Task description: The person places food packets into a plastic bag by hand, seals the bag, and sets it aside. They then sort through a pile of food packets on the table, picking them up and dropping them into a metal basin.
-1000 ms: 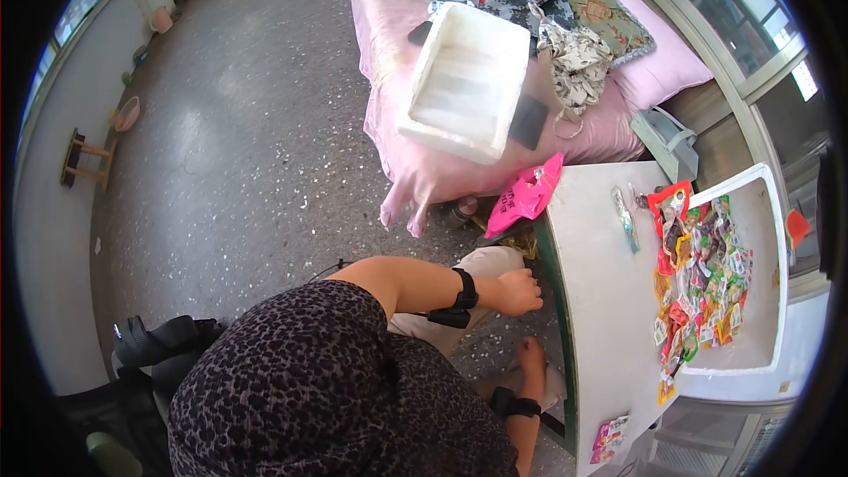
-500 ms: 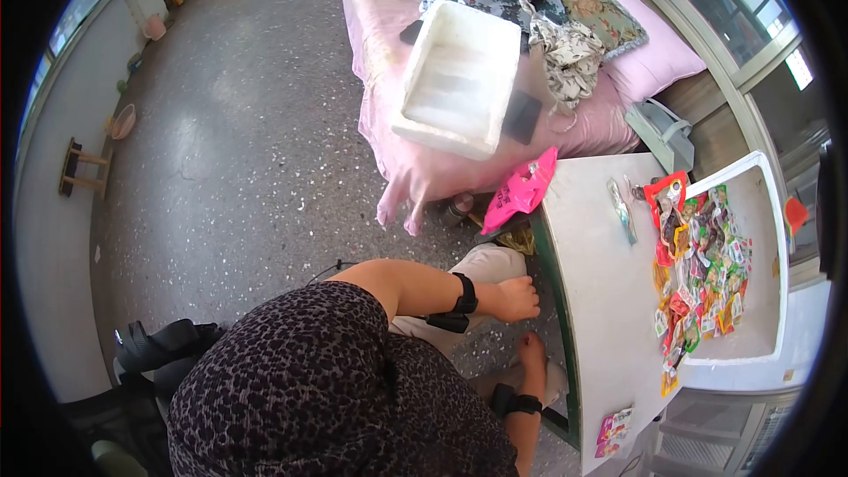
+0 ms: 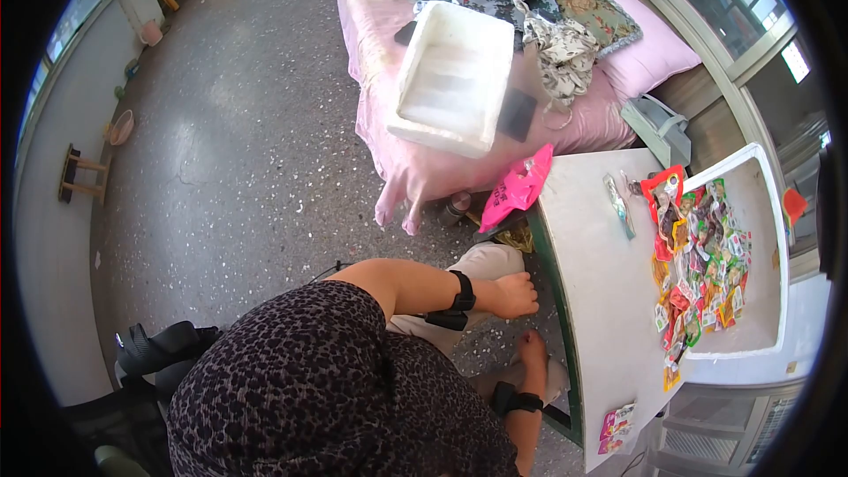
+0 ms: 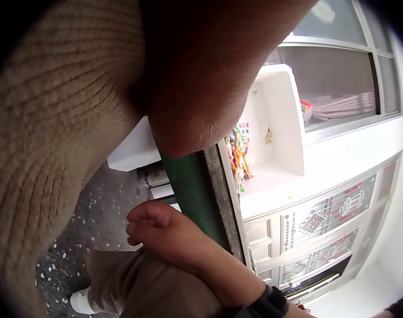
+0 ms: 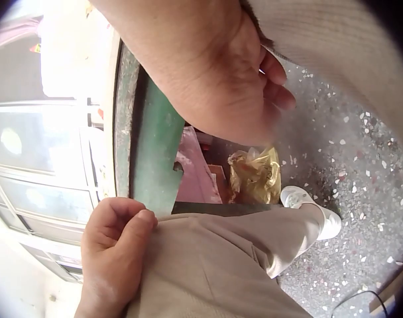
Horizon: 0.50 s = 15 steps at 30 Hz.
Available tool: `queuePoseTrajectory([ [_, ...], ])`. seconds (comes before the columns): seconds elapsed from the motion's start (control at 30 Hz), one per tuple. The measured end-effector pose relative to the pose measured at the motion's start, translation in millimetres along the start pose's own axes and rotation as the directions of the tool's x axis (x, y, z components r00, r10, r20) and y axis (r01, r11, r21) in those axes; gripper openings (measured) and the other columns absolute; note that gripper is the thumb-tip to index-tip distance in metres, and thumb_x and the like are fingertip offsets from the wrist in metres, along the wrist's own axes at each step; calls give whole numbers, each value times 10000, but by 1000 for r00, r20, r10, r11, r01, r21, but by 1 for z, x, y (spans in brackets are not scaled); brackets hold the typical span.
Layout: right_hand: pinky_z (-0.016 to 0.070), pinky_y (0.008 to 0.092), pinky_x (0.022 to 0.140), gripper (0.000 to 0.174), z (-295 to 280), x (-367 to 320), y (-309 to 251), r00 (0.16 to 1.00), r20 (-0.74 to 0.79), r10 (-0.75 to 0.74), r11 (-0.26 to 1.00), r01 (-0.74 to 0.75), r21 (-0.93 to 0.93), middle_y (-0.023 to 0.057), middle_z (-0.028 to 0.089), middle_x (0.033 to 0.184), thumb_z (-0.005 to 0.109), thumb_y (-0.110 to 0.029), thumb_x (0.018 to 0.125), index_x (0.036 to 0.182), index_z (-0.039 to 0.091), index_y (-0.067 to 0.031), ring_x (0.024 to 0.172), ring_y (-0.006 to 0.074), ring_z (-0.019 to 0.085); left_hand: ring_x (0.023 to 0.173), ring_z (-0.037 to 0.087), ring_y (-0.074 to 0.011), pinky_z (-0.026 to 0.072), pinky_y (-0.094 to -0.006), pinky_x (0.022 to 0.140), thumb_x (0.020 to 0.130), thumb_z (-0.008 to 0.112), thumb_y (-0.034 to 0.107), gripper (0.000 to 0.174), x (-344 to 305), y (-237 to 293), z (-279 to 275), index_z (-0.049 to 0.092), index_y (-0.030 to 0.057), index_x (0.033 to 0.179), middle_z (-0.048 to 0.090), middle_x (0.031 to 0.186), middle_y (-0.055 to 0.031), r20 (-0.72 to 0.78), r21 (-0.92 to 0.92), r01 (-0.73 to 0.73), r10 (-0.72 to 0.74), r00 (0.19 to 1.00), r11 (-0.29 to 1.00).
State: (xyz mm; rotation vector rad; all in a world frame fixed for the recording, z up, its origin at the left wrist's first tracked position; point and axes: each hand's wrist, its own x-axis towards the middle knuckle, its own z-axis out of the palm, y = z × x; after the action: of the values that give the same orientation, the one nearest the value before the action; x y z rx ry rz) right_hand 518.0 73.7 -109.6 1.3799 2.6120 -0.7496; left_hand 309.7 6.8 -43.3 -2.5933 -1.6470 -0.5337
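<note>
In the head view my left hand (image 3: 512, 295) rests on the trousered knee beside the table edge, its fingers loosely curled and holding nothing. My right hand (image 3: 533, 351) lies by the other leg, also loosely curled and empty. The left wrist view shows the right hand (image 4: 172, 232) on the trousers near the green table side; the right wrist view shows the left hand (image 5: 115, 248) on the other knee. On the white table (image 3: 587, 291), colourful small packets (image 3: 707, 252) spill from a tilted white foam box (image 3: 775, 300). Neither hand touches them.
A pink bag (image 3: 519, 190) sits at the table's corner. Loose packets (image 3: 616, 428) lie at the near end, a clear wrapper (image 3: 618, 205) farther off. An open foam box (image 3: 455, 79) stands on the pink bed (image 3: 380, 106), beside clothes and pillows. A gold bag (image 5: 256, 175) is under the table.
The head view has shifted slightly, so the table and bed items appear a little higher and farther left. Both hands stay in place, still empty.
</note>
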Motion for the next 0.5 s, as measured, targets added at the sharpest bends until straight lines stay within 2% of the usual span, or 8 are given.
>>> queuePoseTrajectory([
  [0.13,433,359,616,159,4,3,5,1000,-16,7,1000,-7,0,184,560,746,516,-134,666,772,537,-18,713,313,554,735,527,-192,346,-328,669,641,518,227,150,0,1,0,541,121,744,538,729,-22,-1,-1,4,-4,1000,1000],
  [0.5,419,376,595,153,0,-2,3,997,-58,-41,999,42,18,199,542,741,502,-136,674,762,521,-12,719,346,537,760,526,-187,341,-326,676,625,542,228,167,0,2,-10,538,125,756,540,739,-20,44,-2,4,-4,999,1000],
])
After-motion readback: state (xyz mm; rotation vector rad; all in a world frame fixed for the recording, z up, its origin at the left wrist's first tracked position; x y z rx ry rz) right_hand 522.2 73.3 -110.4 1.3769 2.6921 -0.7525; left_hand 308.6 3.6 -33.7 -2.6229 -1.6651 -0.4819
